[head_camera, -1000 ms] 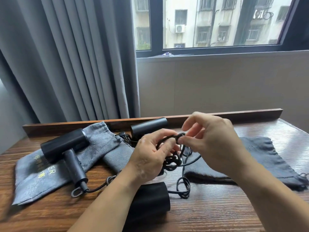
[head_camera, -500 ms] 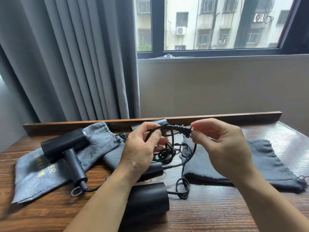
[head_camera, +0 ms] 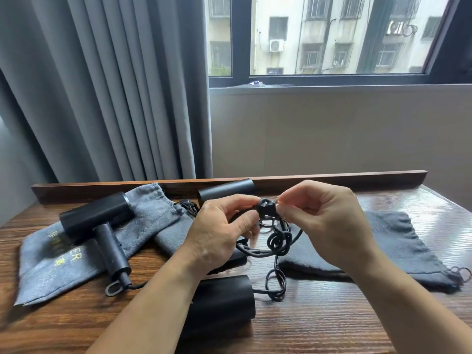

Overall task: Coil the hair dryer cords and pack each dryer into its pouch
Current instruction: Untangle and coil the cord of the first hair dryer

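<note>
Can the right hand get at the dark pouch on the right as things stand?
Probably yes: the dark pouch lies flat on the table beside the right hand, nothing between them. But that hand is pinching the cord, so it would have to let go first.

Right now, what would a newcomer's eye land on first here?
In the middle, the left hand and right hand pinch a tangled black cord between them, its loops hanging below. On the left a black dryer lies on a grey pouch, and a dark pouch lies flat on the right.
</note>
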`<action>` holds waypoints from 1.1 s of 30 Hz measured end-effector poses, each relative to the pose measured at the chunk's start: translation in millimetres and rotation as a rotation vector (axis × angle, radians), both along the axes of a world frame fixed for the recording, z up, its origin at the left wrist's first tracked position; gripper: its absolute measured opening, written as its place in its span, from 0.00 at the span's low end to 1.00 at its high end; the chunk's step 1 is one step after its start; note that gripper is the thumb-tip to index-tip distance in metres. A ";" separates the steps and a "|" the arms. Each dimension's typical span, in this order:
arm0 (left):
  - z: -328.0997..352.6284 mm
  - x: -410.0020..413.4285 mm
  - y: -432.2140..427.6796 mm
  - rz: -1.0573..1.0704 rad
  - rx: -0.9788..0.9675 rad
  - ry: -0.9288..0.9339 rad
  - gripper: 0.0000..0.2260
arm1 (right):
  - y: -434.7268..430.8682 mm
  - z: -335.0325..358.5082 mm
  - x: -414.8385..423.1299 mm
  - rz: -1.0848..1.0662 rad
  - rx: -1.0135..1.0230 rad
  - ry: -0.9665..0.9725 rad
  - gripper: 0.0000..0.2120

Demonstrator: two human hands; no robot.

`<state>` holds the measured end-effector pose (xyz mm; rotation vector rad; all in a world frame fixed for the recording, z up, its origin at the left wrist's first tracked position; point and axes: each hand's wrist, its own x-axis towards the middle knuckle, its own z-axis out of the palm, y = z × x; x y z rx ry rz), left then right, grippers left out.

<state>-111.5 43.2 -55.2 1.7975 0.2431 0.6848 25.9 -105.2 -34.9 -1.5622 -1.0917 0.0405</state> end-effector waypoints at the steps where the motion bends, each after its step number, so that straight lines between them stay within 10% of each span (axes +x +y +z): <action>1: 1.6 0.2 -0.7 -0.017 -0.007 -0.003 0.10 | 1.3 -0.1 2.1 0.007 -0.010 0.003 0.09; 12: 3.0 0.0 -4.1 0.024 -0.008 -0.048 0.09 | 10.7 7.6 9.8 0.124 -0.395 -0.184 0.10; 25: -10.0 8.1 0.8 0.401 0.291 0.046 0.07 | 13.1 11.1 -14.9 0.000 -0.163 -0.170 0.06; 33: 1.9 3.9 13.8 0.363 -0.475 -0.144 0.10 | 14.0 11.1 9.4 -0.079 0.017 0.345 0.09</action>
